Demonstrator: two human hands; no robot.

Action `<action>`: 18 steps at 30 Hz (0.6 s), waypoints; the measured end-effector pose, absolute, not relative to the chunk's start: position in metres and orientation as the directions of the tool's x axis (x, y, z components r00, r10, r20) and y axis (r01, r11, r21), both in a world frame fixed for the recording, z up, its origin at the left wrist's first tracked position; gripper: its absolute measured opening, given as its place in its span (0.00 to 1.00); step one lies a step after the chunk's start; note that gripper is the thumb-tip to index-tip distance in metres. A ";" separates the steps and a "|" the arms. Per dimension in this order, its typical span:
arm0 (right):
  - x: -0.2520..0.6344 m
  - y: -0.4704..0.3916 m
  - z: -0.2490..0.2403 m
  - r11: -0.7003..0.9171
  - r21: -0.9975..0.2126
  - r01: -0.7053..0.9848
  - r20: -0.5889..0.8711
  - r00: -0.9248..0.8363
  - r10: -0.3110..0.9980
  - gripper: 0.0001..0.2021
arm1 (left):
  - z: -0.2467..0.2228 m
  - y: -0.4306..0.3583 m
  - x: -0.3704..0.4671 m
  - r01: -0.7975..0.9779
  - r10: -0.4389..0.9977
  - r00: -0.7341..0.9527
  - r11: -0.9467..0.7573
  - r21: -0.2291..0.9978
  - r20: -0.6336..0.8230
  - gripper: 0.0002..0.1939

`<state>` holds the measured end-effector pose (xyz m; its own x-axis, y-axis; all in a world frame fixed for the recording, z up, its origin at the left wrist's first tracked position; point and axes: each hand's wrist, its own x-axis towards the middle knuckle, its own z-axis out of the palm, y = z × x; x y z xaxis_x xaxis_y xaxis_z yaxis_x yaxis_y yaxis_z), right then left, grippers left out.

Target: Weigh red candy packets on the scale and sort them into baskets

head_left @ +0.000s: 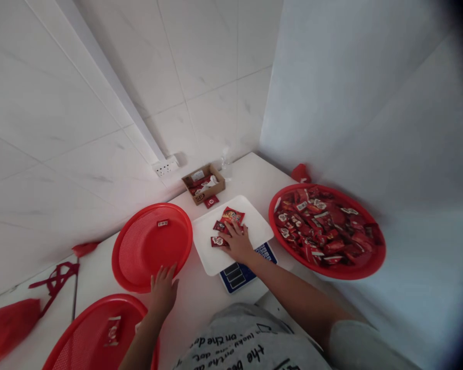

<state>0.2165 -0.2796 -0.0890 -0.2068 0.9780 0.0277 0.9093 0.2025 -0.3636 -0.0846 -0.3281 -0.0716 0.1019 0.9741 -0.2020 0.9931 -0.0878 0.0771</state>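
1. Head view: person's right hand (237, 243) lay over red packets (233, 214) on a white tray (206, 261); fingers spread and touching them, but couldn't tell if any was gripped.
2. Packets on tray: a larger one with orange print beyond the fingers, two smaller ones by the fingertips on the left side.
3. Tray sat on a scale (234, 277), blue panel and keypad showing on the near side, partly under the right forearm.
4. Left hand (164, 292) held nothing visible, fingers loosely apart, fingertips at the near rim of a red basket (136, 247); contact unclear.
5. That basket had one small packet (162, 223) inside.
6. Second basket (87, 331), nearer the person, cut off by the frame; a packet (113, 331) in it, left forearm over its edge.
7. Right of the tray: full basket (334, 274), heaped with similar red packets.
8. Cardboard box (210, 194) stood on the white tabletop (250, 172) beyond the tray, near the wall, contents red and white; loose packet (211, 201) just beside it.
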 end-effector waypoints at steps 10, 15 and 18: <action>0.231 -0.279 -0.094 0.284 -0.369 0.885 0.066 -0.280 0.958 0.17 | -0.077 -0.372 -0.016 0.895 0.953 0.281 -0.304 0.326 0.118 0.19; 0.234 -0.282 -0.095 0.293 -0.425 0.856 0.133 -0.261 0.956 0.18 | -0.109 -0.395 -0.018 0.881 0.943 0.331 -0.321 0.347 0.031 0.19; 0.236 -0.285 -0.092 0.288 -0.460 0.840 0.178 -0.231 0.957 0.18 | -0.123 -0.402 -0.023 0.874 0.944 0.329 -0.303 0.380 -0.005 0.19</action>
<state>0.2363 -0.2854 -0.0918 -0.2310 0.9565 0.1780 0.8400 0.2884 -0.4595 -0.0228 -0.4016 -0.1232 0.3292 0.9443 -0.0047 0.8741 -0.3029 0.3797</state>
